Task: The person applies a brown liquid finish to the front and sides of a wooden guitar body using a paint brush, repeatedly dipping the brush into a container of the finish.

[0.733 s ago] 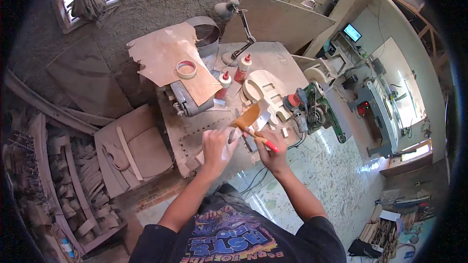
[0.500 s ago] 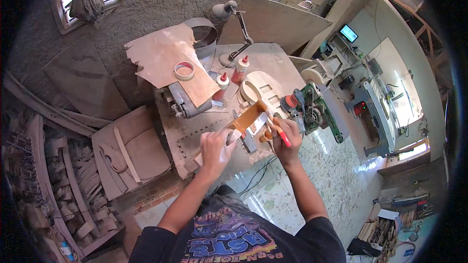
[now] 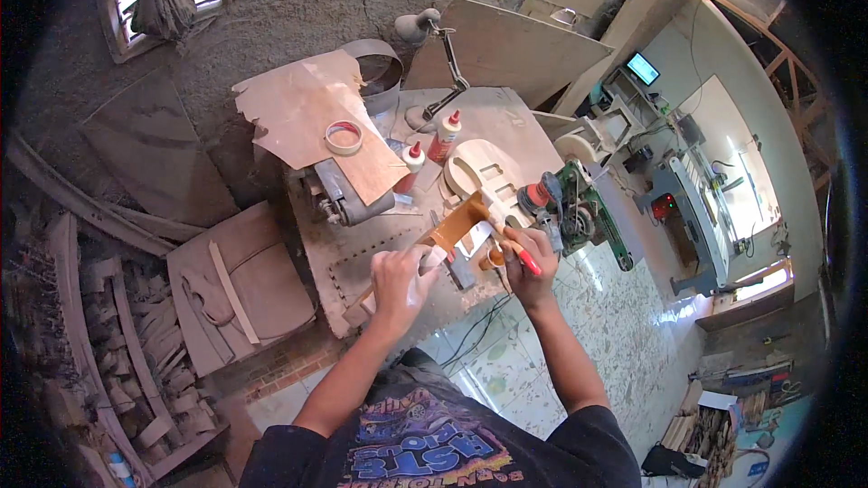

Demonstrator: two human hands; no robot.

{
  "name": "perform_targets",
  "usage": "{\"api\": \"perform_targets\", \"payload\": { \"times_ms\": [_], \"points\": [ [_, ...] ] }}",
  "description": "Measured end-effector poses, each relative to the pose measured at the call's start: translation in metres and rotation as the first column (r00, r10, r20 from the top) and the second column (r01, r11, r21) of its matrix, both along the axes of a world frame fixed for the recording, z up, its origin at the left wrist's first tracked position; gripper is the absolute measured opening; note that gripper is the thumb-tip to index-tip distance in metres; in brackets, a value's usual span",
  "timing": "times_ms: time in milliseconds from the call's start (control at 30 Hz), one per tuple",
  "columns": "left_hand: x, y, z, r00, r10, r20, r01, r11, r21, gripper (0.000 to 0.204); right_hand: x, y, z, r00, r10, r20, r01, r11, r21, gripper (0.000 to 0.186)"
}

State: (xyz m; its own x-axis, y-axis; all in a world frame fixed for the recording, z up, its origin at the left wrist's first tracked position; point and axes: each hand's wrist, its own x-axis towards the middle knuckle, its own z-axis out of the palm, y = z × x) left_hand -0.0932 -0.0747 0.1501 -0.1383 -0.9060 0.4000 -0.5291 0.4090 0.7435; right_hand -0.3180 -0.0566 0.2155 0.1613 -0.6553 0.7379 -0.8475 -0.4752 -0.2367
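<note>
My left hand (image 3: 398, 282) is closed on the near end of a glossy amber-brown piece (image 3: 457, 224), held up over the front of the workbench. Something whitish shows by its thumb and fingers. In my right hand (image 3: 532, 269) is a brush (image 3: 517, 250) with a red-ended handle. Its head is at the far end of the amber piece, seemingly touching it. Just left of the right hand sits a small amber-coloured cup (image 3: 491, 258). Behind the brush lies a pale wooden guitar-like body (image 3: 488, 177) with cut-out recesses.
Two red-capped glue bottles (image 3: 445, 137) stand behind my hands. A tape roll (image 3: 344, 137) lies on thin wood sheets at the left. A green sanding machine (image 3: 592, 212) is at the right. A desk lamp (image 3: 443, 63) stands at the back, a padded brown seat (image 3: 242, 285) at lower left.
Both hands keep their grips. The brush and right hand have shifted slightly at the far end of the amber piece, and the whole view has moved a little.
</note>
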Motion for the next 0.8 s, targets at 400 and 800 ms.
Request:
{"api": "perform_targets", "payload": {
  "times_ms": [400, 800],
  "points": [
    [0.007, -0.004, 0.002, 1.000, 0.008, -0.017, -0.008, 1.000, 0.002, 0.031, 0.013, 0.010, -0.024, 0.991, 0.116, -0.068, -0.109, 0.989, 0.104, 0.021],
    [0.008, 0.000, 0.000, 1.000, -0.003, -0.015, 0.003, 1.000, -0.009, 0.031, 0.011, -0.011, 0.026, 0.995, -0.049, 0.087, 0.052, 0.998, -0.036, 0.013]
  ]
}}
